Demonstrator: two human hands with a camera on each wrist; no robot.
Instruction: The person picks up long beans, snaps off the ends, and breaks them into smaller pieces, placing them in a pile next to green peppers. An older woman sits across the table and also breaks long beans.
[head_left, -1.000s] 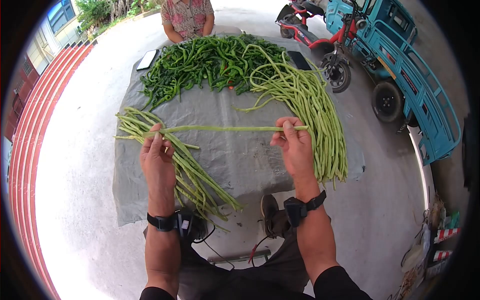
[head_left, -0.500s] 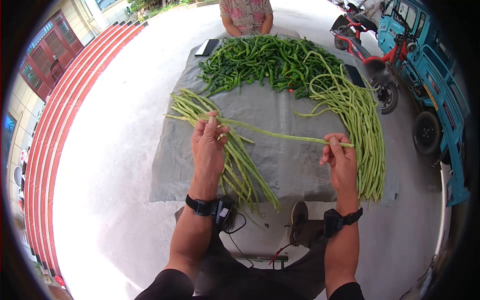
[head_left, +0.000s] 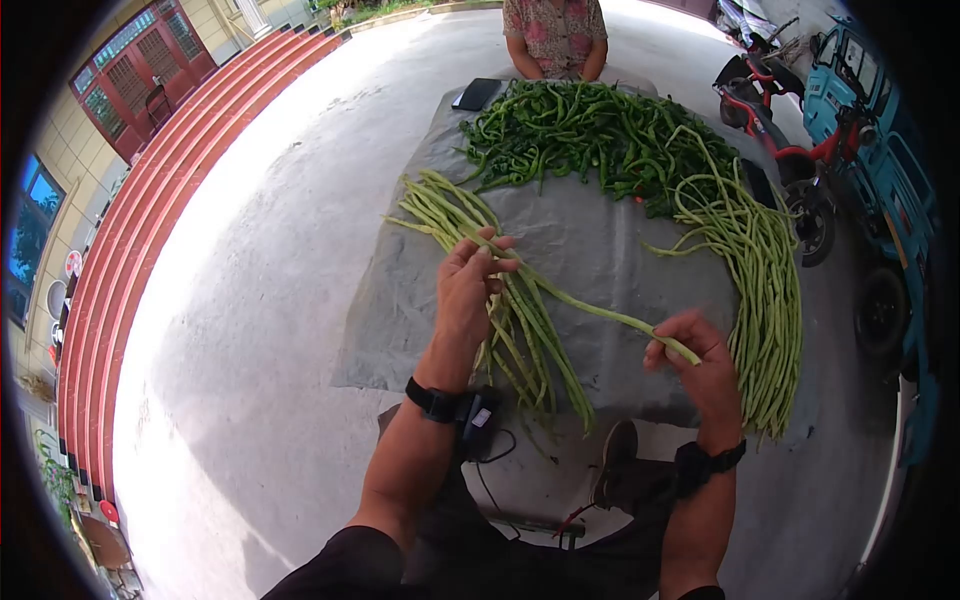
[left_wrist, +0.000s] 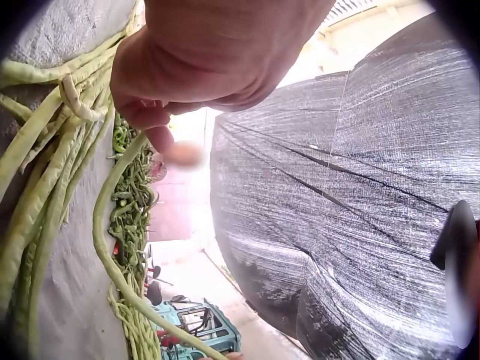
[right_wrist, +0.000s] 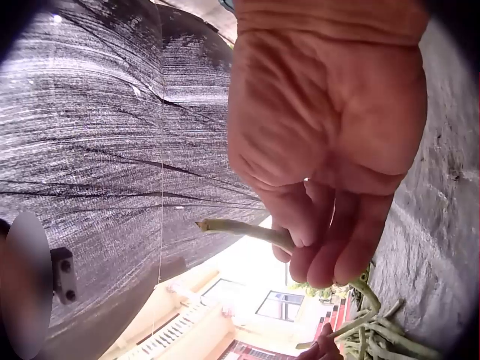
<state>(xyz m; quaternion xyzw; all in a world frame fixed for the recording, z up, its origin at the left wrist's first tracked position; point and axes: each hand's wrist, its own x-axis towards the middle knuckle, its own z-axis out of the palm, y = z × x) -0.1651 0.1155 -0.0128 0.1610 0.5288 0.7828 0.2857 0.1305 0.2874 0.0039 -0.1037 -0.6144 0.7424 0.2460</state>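
One long green bean (head_left: 585, 305) stretches between my two hands, slanting down to the right. My left hand (head_left: 466, 295) pinches its far end over a smaller bunch of long beans (head_left: 530, 320) on the left of the grey sheet (head_left: 650, 290). Thumb and fingers of my right hand (head_left: 712, 372) grip the other end, and a short tip (right_wrist: 225, 226) sticks out past them in the right wrist view. Beside the right hand lies a larger pile of long beans (head_left: 768, 320).
Green peppers (head_left: 590, 135) are heaped along the table's far side, with a phone (head_left: 477, 94) at the left and another phone (head_left: 757, 183) at the right. A seated person (head_left: 556, 40) faces me across the table. Beyond stand a red scooter (head_left: 765, 120) and a blue three-wheeler (head_left: 900, 190).
The head view has swung left. My right hand has come down and nearer my body, so the bean, level before, now slopes. Both hands have kept hold of it.
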